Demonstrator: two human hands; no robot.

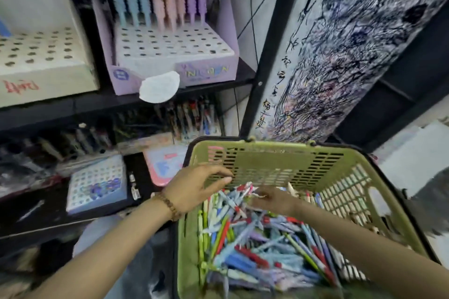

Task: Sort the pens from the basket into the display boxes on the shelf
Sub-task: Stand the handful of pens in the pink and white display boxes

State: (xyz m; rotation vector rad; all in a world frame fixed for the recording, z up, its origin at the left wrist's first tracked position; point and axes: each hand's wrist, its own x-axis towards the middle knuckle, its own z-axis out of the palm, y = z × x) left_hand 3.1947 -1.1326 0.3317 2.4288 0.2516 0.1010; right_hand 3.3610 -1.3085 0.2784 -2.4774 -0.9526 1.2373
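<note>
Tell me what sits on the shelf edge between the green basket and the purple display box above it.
In the head view, a white face mask hangs over the shelf edge just below the purple display box. Lower, racked pens stand behind the green basket.

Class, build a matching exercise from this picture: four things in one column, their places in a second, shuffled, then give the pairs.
1. green basket
2. purple display box
3. left hand
4. right hand

A. on the upper shelf, with a back row of pastel pens
B. down among the loose pens
C. above the basket's left rim, fingers spread
D. lower right, full of pens

Pairs: 1-D, 2-A, 3-C, 4-B
</note>
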